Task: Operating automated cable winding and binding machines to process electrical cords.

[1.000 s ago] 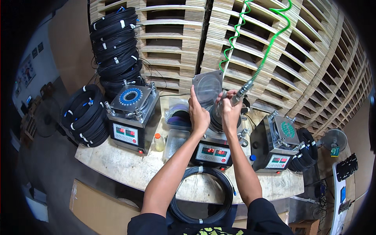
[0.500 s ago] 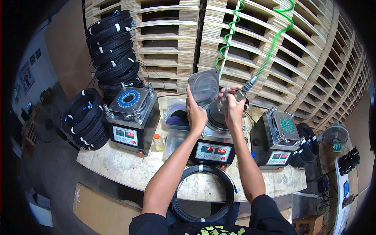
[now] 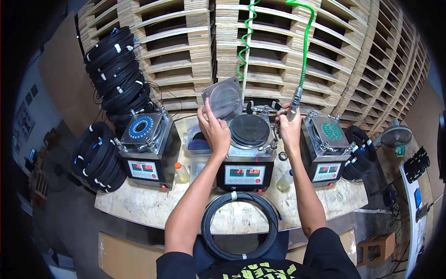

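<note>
Plate [image 3: 226,103], square, translucent and marked with a circular area, noted raised and tilted at the left rear of the centre machine [image 3: 244,173]. Left hand [image 3: 215,130] pinches it by the lower left edge; the thumb's exact position cannot be told. Right hand [image 3: 289,129], fingers curled, grips a metal air gun [image 3: 295,104] at the right rear of the centre machine; the contact beneath the fingers is partly hidden. A green hose [image 3: 304,65] rises from the gun.

Round black disc [image 3: 250,130] lies uncovered on top of the centre machine, corner clamps around it. To its left on the worktop [image 3: 153,200] stands a machine bearing a ring of blue parts [image 3: 141,127]; to its right, a similar unit with green parts [image 3: 331,131]. An orange-capped bottle [image 3: 182,174] stands left of the centre machine, a blue-capped bottle [image 3: 284,181] close on its right. Black cable coil [image 3: 207,228] sits directly in front, across the worktop's near edge. Wooden pallets [image 3: 172,59] are stacked behind.
</note>
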### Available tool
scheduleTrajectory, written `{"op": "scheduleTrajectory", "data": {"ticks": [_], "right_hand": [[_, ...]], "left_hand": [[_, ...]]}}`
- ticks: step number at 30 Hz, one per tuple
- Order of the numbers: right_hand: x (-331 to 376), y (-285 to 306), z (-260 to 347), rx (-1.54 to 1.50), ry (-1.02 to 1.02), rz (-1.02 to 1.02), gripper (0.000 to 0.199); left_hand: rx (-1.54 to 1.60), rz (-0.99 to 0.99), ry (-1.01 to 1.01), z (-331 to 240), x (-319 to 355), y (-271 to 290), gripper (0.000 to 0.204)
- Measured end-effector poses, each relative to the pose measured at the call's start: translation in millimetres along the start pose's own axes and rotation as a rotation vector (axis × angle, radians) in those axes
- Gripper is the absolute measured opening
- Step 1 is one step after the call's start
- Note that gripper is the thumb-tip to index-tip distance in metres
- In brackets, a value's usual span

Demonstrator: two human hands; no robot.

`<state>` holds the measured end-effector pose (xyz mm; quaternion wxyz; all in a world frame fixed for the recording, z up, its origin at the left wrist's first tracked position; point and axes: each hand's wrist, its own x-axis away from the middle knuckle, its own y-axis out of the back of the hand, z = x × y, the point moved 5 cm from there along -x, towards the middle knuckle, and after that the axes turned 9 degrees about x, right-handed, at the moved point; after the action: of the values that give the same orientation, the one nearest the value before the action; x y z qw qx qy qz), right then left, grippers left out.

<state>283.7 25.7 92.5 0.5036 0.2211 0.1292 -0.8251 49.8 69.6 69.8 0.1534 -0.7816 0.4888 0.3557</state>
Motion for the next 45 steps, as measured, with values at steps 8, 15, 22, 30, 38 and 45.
{"op": "scheduleTrajectory", "data": {"ticks": [8, 15, 22, 30, 38, 45], "right_hand": [[19.3, 39.1, -0.1, -0.161, -0.179, 0.107, 0.029], [49.6, 48.4, 10.9, -0.176, -0.238, 0.163, 0.029], [64.8, 47.1, 3.7, -0.242, -0.256, 0.178, 0.038], [65.8, 40.9, 18.4, -0.272, -0.261, 0.178, 0.036], [49.0, 24.5, 25.7, -0.274, -0.186, 0.158, 0.03], [59.6, -31.4, 4.1, -0.35, -0.223, 0.118, 0.026]], "left_hand": [[-0.373, 0.949, -0.786, -41.0, 3.8, -26.6, 0.033], [-0.711, 1.223, -1.234, -46.0, 10.0, -63.9, 0.031], [-0.527, 1.412, -1.228, -38.8, 21.5, -51.6, 0.027], [-0.474, 1.298, -1.148, -36.3, 10.1, -36.5, 0.03], [-0.129, 0.933, -0.544, -31.4, 4.2, -24.8, 0.056], [0.063, 0.423, -0.269, -0.8, 4.7, -7.9, 0.034]]}}
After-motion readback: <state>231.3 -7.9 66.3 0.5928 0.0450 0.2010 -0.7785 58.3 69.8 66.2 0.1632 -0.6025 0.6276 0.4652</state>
